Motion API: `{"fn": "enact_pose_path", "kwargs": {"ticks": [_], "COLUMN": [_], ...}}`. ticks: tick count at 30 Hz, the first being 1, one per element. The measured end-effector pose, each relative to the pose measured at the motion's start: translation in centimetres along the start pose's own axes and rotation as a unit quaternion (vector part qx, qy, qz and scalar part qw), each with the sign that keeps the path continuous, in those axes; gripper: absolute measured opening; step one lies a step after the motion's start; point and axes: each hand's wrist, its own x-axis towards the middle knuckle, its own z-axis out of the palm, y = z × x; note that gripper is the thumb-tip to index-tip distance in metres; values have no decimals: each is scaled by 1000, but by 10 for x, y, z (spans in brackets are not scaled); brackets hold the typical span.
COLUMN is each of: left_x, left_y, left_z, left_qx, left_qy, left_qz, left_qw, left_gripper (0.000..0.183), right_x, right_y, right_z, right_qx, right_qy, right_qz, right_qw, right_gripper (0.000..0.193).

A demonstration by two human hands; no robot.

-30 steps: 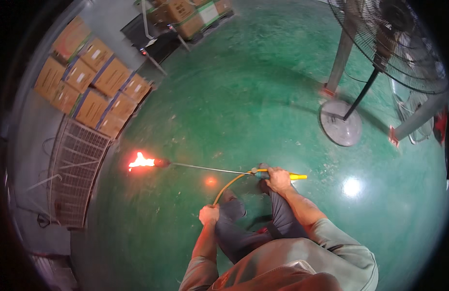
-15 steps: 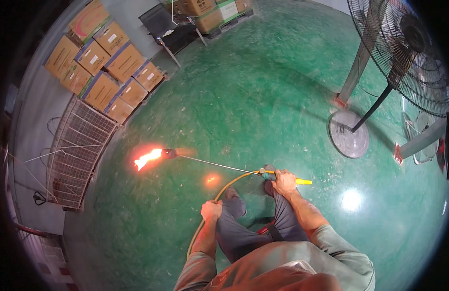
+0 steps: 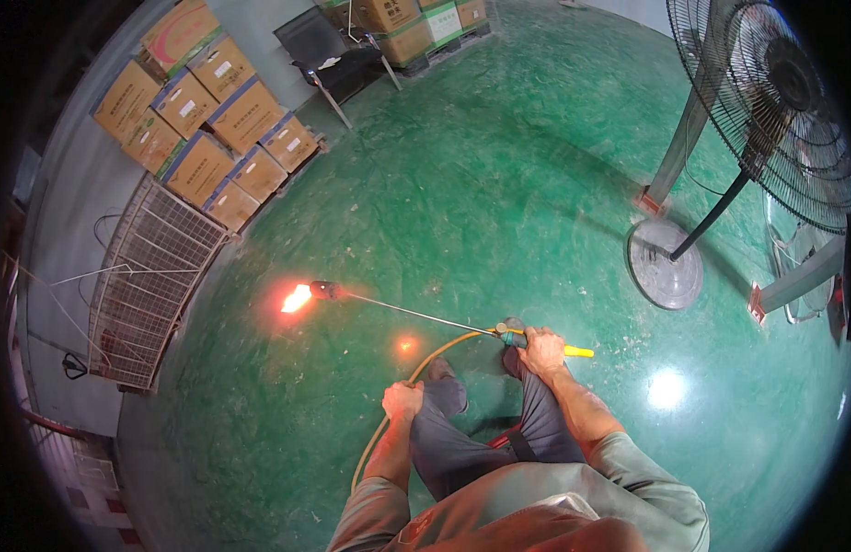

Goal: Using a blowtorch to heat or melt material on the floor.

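A gas torch (image 3: pixel 416 316) with a long thin metal tube reaches out to the left over the floor. My right hand (image 3: pixel 541 350) is closed around its handle, whose yellow end sticks out past the hand. At the far end, the dark burner head (image 3: pixel 328 291) gives off a bright orange-white flame (image 3: pixel 297 298). A yellow-orange hose (image 3: pixel 441 349) curves from near the handle down to my left hand (image 3: pixel 402 400), which is wrapped around it in front of my left knee. Below the hand, the hose runs beside my left forearm.
Cardboard boxes (image 3: pixel 232 115) are stacked at the far left, beside a wire mesh rack (image 3: pixel 149 285). A black chair (image 3: pixel 333 60) stands by the wall. At the right is a large floor fan (image 3: pixel 665 264) near metal posts (image 3: pixel 683 147). The green floor (image 3: pixel 499 184) carries a reflected glow.
The flame at the burner head has become shorter. The view has shifted slightly, while both hands keep their grips on the torch and the hose.
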Motion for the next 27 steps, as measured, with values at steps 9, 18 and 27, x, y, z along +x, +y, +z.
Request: {"fn": "enact_pose_path", "kwargs": {"ticks": [9,18,27], "left_x": [-2,-2,-2], "left_y": [-2,-1,-3], "left_z": [-2,-3,-3], "left_qx": [-5,-11,-14], "left_qy": [-1,-3,4], "left_qz": [1,2,4], "left_qw": [1000,1000,1000], "left_gripper": [42,43,43], "right_x": [0,0,0], "right_y": [1,1,-6], "right_z": [5,6,-5], "right_qx": [-8,-3,-10], "right_qy": [5,7,-23], "right_qz": [-2,-2,8], "right_qw": [1000,1000,1000], "right_gripper": [34,33,33]}}
